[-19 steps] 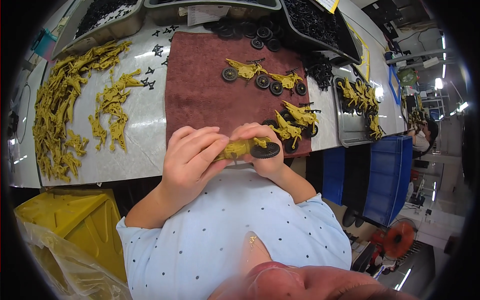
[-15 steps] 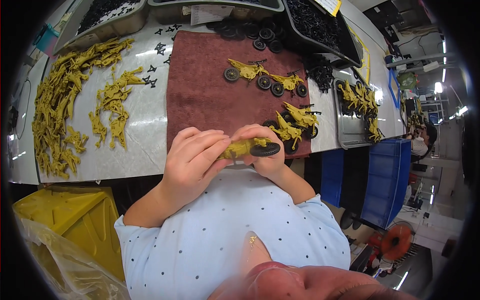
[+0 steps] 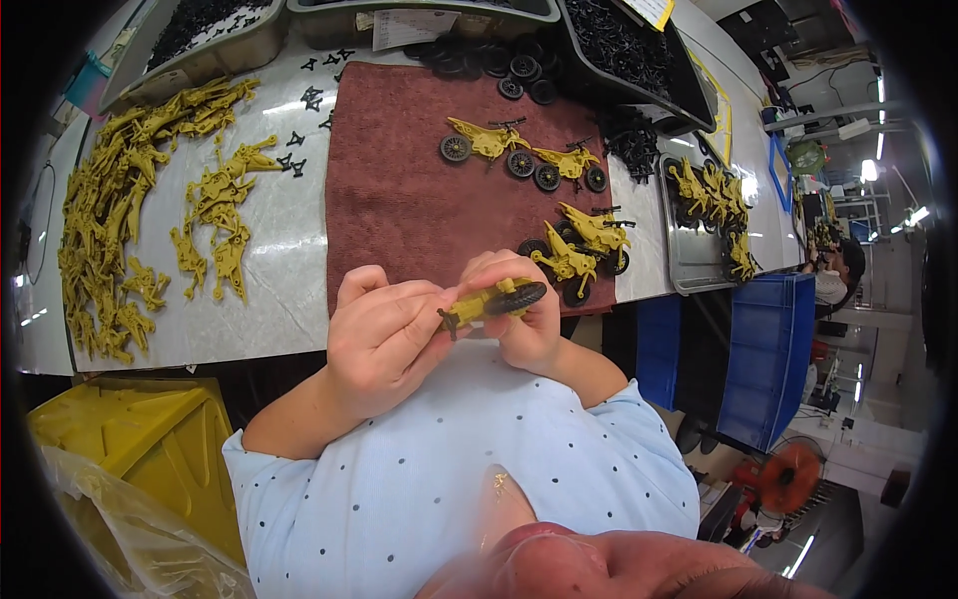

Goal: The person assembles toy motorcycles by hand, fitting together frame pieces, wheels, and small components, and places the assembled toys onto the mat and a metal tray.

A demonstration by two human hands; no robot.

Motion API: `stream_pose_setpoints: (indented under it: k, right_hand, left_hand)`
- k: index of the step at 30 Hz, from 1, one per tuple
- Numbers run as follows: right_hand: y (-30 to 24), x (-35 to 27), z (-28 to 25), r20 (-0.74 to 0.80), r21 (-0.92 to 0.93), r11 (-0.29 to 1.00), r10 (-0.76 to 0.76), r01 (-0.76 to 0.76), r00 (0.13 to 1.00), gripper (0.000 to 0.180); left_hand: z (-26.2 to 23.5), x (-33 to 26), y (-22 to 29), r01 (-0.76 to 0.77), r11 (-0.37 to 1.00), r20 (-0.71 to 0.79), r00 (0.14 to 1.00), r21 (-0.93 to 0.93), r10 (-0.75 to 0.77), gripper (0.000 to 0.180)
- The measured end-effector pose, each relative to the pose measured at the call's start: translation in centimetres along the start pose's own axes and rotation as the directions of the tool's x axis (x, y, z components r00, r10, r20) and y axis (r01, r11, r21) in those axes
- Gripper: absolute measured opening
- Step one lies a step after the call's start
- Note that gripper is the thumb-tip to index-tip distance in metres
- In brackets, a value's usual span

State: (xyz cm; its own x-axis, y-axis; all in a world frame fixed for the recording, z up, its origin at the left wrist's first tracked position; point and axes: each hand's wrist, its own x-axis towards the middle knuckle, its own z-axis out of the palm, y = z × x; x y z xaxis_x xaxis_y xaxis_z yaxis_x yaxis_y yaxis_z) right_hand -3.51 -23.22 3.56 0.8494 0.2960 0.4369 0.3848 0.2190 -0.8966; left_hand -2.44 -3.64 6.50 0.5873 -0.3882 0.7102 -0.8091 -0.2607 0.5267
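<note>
Close in front of my chest I hold a yellow toy motorcycle (image 3: 466, 311) with one black wheel showing at its right end. My left hand (image 3: 384, 339) pinches its left end, where a small black part sticks out. The fingers of my right hand (image 3: 529, 334) wrap round the other end, behind the wheel. On the dark red towel (image 3: 389, 180) beyond lie several toy motorcycles (image 3: 489, 140) with wheels and handlebars fitted. A further cluster of motorcycles (image 3: 567, 262) sits just past my right hand.
Yellow body parts (image 3: 100, 230) are heaped at the left of the table, with a smaller pile (image 3: 215, 215) beside them. Loose black wheels (image 3: 524, 68) lie at the back, near a black bin (image 3: 639, 60). A metal tray (image 3: 694, 265) of motorcycles stands at right, above blue crates (image 3: 763, 359).
The held motorcycle has tilted, its wheel end rising slightly. My left fingers have shifted back to its left end, exposing the small black part there.
</note>
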Motion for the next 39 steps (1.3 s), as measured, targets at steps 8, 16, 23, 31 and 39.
stream_pose_setpoints:
  k: [8, 16, 23, 31, 39]
  right_hand:
    - [0.3, -0.2, 0.9, -0.076, 0.030, 0.999, 0.020, -0.018, 0.997, 0.040]
    - [0.0, -0.4, 1.2, -0.140, 0.158, 0.978, 0.156, -0.133, 0.978, 0.037]
    - [0.1, -0.2, 0.9, -0.165, 0.219, 0.964, 0.186, -0.148, 0.969, 0.034]
    - [0.3, -0.1, 0.6, -0.204, 0.351, 0.922, 0.244, -0.161, 0.948, 0.028]
    - [0.7, -0.3, 0.5, -0.244, 0.422, 0.893, 0.278, -0.156, 0.929, 0.021]
  left_hand:
    - [0.3, 0.2, -0.1, 0.014, 1.000, -0.024, 1.000, 0.014, -0.014, 0.032]
    - [0.8, 0.2, -0.7, 0.066, 0.998, -0.043, 0.997, 0.001, -0.066, 0.025]
    - [0.8, 0.4, -1.0, 0.092, 0.996, -0.023, 0.996, 0.005, -0.091, 0.022]
    - [0.9, 0.3, -1.2, 0.198, 0.977, -0.018, 0.980, -0.077, -0.200, 0.019]
    - [1.6, 0.4, -1.1, 0.175, 0.983, -0.013, 0.984, -0.044, -0.176, 0.017]
